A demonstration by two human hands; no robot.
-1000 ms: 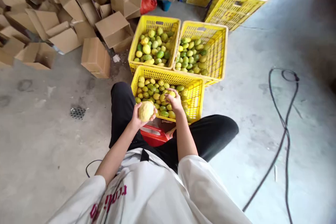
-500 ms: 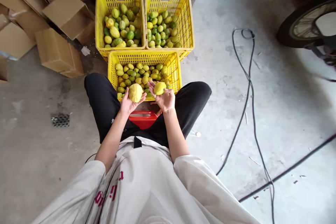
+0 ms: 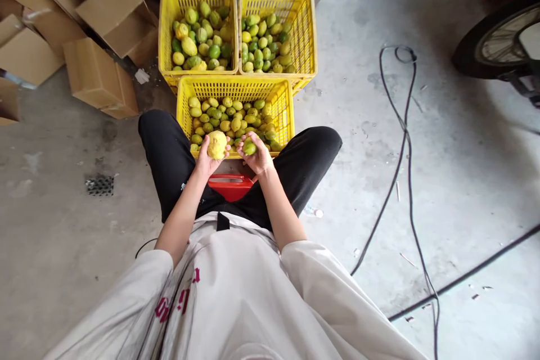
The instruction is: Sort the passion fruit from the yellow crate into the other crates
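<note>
My left hand [image 3: 205, 164] is closed around a large, bumpy yellow lemon [image 3: 216, 145]. Opposite it, my right hand [image 3: 261, 161] curls its fingers about a smaller green-yellow lemon [image 3: 249, 147]. Both hands are side by side, a short gap apart, over the near rim of the front yellow crate [image 3: 289, 124]. Inside that crate lie many loose lemons [image 3: 236, 112], yellow and green; the hands cover some of them.
Behind stand two more yellow crates, left [image 3: 162, 28] and right [image 3: 313, 28], with green and yellow lemons. Cardboard boxes [image 3: 95, 76] crowd the left. A red plastic thing [image 3: 230, 187] sits between my knees. Black cable [image 3: 407, 140] and a wheel [image 3: 493, 39] are right.
My right hand has gone from an open palm under a yellow lemon to curled fingers, and a greener surface now faces up. Both hands have come slightly closer together.
</note>
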